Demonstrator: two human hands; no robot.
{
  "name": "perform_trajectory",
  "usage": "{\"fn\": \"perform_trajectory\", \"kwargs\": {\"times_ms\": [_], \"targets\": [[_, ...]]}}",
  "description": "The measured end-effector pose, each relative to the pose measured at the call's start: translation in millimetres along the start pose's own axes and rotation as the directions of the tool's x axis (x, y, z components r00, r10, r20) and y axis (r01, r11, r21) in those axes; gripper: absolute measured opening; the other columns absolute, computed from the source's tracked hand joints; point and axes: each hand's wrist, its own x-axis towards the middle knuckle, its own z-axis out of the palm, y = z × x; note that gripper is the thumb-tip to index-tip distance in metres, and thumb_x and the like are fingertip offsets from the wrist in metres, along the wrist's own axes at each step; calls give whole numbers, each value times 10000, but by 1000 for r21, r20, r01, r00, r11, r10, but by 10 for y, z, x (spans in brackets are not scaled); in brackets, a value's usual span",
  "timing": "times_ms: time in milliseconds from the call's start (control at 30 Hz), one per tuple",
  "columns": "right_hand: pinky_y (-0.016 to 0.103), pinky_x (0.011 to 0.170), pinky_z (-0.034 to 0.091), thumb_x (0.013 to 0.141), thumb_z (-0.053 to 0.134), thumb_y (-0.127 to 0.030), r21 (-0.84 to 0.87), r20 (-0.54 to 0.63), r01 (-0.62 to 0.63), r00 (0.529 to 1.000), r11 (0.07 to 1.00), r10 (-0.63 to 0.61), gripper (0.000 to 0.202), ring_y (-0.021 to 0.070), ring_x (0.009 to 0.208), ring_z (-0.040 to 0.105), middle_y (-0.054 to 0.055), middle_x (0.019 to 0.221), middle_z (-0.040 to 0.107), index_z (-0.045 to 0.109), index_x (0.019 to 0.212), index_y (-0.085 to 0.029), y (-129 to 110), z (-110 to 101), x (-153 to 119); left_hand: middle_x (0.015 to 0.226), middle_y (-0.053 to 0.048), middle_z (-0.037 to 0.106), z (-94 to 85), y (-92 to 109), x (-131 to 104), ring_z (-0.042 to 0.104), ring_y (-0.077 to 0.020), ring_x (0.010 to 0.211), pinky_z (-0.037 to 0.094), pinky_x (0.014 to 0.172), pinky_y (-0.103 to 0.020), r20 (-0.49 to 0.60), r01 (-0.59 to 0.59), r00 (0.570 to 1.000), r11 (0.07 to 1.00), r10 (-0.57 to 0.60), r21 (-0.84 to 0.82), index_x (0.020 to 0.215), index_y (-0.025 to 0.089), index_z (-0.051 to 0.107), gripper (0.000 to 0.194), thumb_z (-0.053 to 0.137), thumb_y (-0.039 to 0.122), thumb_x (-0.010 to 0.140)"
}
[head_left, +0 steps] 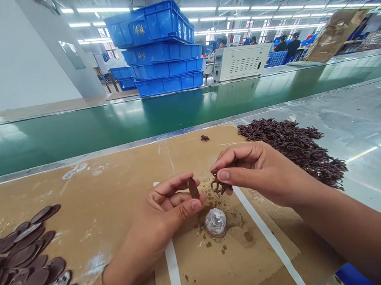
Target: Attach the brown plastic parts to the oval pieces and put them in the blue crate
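Between the thumb and fingers of my left hand [168, 208] is a brown oval disc [193, 188], held on edge. My right hand [253, 168] pinches a small dark brown piece with thin, branching legs [219, 184]. The two held pieces face each other with a narrow gap between them. Just below them on the work surface sits a small round clear container [215, 222] with whitish stuff at its top. Brown drips spot the cardboard around it. What the underside of each held piece looks like is hidden.
Brown oval discs [34, 281] lie heaped at the left. A pile of dark branching pieces [294, 149] is at the right, and one small piece [205, 138] lies apart. Behind runs a green conveyor belt [105, 124], with stacked blue crates [168, 68] and a white machine box [242, 63] beyond.
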Motion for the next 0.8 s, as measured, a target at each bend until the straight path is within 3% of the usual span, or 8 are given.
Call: {"fn": "perform_trajectory", "kwargs": {"times_ms": [200,433,800], "targets": [[227,587,508,748,799,-245,-24,32,-6,999,1000,7,107,115,660,629,19,744,734,742,801,-171,-14,18,-9,852,-24,802,-1,-1,-23,759,-164,850,590,828,-239,51,35,998,999,-33,-31,1093,238,741,435,893,194,688],[251,548,455,779,698,-258,-434,169,11,983,901,70,109,129,592,590,16,649,687,755,784,-165,-61,60,-44,994,20,761,-124,-28,125,748,-128,845,577,845,-200,-9,-46,999,999,46,11,1063,228,747,426,906,204,669],[255,576,479,743,682,-243,-531,177,5,979,848,105,90,139,607,624,26,705,724,747,744,-180,-26,81,-72,1011,2,752,-138,-29,170,733,-104,806,563,798,-168,-13,-58,998,996,58,61,1084,206,729,462,910,225,660]]}}
